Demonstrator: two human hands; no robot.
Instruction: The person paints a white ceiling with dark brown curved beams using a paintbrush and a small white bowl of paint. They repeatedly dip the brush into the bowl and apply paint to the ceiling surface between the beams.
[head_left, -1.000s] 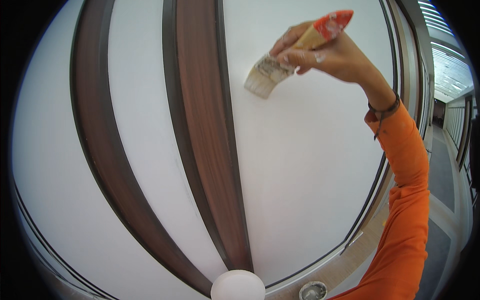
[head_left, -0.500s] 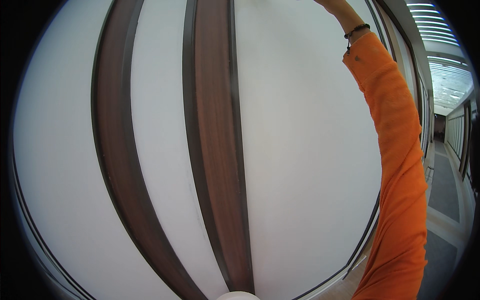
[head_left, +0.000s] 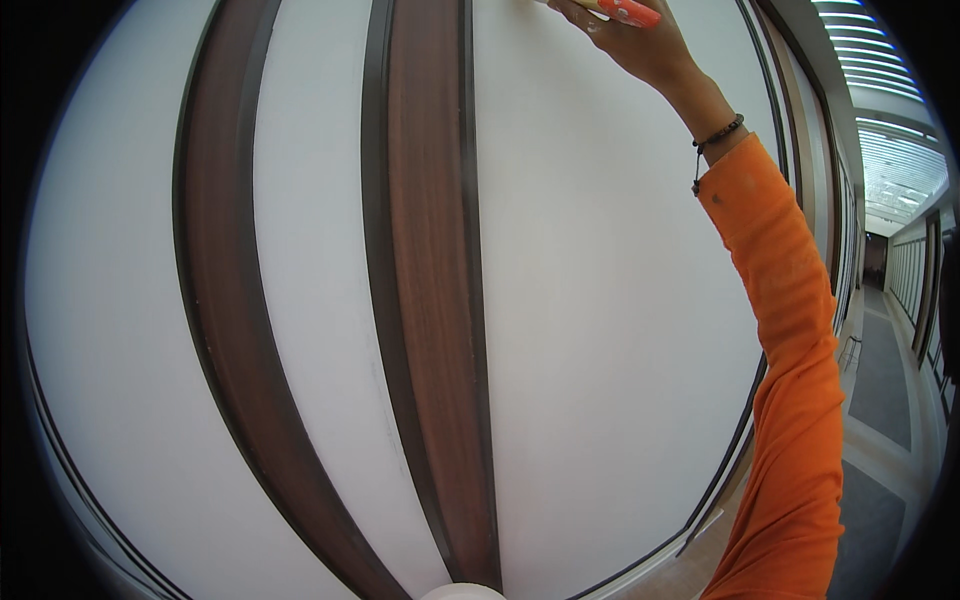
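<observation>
High up on the white wall panel (head_left: pixel 610 300), my right hand (head_left: pixel 640 45) reaches up near the top edge of the view. Its fingers are closed around a paintbrush (head_left: pixel 630 12) with a red-ended, pale handle; the working end is cut off by the frame. A dark beaded bracelet (head_left: pixel 722 130) circles the wrist, above an orange sleeve (head_left: pixel 790 300). To the left of the hand runs a dark brown wood strip (head_left: pixel 430 250) with black edging. My left hand is out of view.
A second brown strip (head_left: pixel 225 250) stands farther left, with a white panel between the two. At the bottom edge shows a rounded white object (head_left: pixel 462 592). On the right, a corridor with grey floor panels (head_left: pixel 880 380) runs past railings under a slatted skylight (head_left: pixel 870 50).
My right hand has come down into view, so the paintbrush in it now shows. The wrist and sleeve have shifted lower, and the wall strips slid slightly left.
</observation>
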